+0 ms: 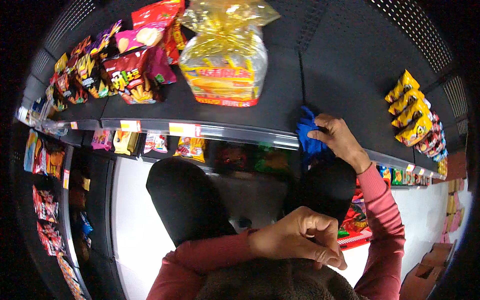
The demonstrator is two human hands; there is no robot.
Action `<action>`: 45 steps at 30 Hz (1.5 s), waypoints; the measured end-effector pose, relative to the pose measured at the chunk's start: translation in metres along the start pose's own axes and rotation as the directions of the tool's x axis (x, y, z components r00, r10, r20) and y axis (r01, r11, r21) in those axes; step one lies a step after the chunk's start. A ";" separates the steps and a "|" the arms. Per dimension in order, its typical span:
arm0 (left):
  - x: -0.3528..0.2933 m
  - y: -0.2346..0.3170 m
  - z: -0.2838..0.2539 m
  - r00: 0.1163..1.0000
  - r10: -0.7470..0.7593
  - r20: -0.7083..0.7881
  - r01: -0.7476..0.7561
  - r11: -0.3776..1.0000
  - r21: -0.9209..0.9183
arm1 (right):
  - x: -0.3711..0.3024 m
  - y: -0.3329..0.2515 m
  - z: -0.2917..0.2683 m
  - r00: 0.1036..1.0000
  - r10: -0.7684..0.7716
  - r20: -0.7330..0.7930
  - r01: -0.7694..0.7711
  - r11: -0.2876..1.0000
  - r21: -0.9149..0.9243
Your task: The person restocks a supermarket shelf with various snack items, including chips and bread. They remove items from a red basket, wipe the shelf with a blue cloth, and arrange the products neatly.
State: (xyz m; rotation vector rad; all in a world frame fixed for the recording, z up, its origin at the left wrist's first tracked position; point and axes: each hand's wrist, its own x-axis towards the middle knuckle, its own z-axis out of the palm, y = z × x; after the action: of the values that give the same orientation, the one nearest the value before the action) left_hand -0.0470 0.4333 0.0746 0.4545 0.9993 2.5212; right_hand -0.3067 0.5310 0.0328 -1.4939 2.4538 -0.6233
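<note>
My right hand (337, 137) reaches to the shelf's front edge and is closed on a crumpled blue cloth (311, 132). The cloth rests on the lip of the black shelf (280, 95) and hangs down over it. My left hand (300, 237) is held low in front of my body, fingers curled in toward the thumb, with nothing showing in it. On the shelf left of the cloth stands a clear bag with a gold gathered top (222, 60), holding silvery packs and a red and yellow label.
Colourful snack bags (132, 75) crowd the shelf's left part; yellow snack bags (412, 112) line its right end. A price rail (200, 131) runs along the front edge. Lower shelves hold more packets (190, 148). A red basket (357, 239) with packets stands beside my right leg; cardboard boxes (425, 270) sit lower right.
</note>
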 end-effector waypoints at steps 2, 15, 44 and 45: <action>-0.007 0.003 -0.004 1.000 0.012 0.007 -0.012 1.000 -0.001 | 0.009 -0.018 0.009 0.995 -0.052 -0.089 0.059 0.995 0.080; -0.031 0.009 -0.020 0.996 0.085 -0.017 -0.083 0.992 0.096 | 0.052 -0.093 0.088 0.906 -0.358 -0.227 0.289 0.913 -0.288; -0.008 -0.001 -0.062 0.943 -0.113 -0.312 0.174 0.969 0.175 | 0.191 0.036 0.063 0.971 0.020 -0.238 -0.095 0.946 -0.310; -0.007 -0.002 -0.065 0.935 -0.112 -0.336 0.188 0.961 0.202 | 0.201 0.041 0.062 0.967 0.031 -0.255 -0.113 0.943 -0.313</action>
State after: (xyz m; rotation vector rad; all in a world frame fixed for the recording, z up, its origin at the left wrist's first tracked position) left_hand -0.0685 0.3939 0.0267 0.0197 1.4019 2.3952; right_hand -0.4099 0.3548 -0.0319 -1.5046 2.9080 -0.4255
